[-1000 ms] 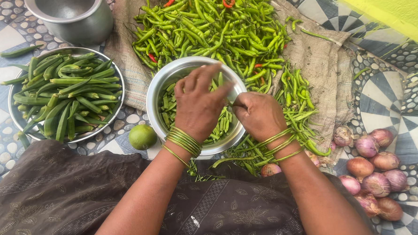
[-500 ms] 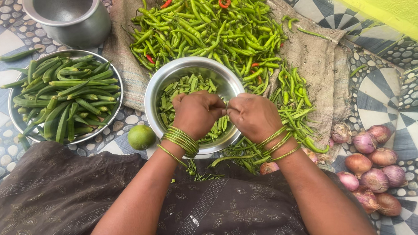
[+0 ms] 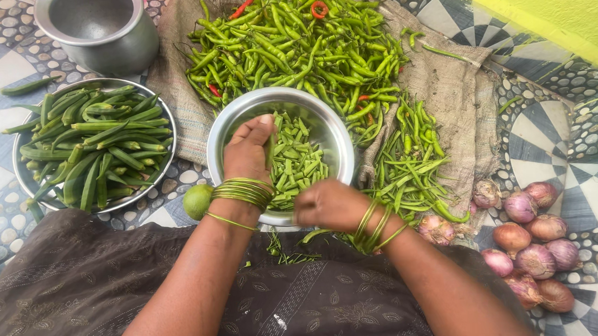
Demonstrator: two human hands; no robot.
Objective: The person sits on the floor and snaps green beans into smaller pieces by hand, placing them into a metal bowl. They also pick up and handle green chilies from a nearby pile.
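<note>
Fingers [image 3: 260,126] of left hand [image 3: 246,153] pinched on slim green chilli [image 3: 272,148] over shiny round steel bowl [image 3: 324,123] of trimmed chillies [image 3: 297,163]. Right hand [image 3: 331,205] curled at bowl's near rim, grip unclear. Glossy chilli heap [image 3: 293,44] on coarse burlap [image 3: 453,87].

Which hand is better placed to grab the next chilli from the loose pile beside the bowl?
Probably the right hand: it sits at the steel bowl's near rim, beside the loose chillies on the sacking. The left hand is over the bowl, farther away.
</note>
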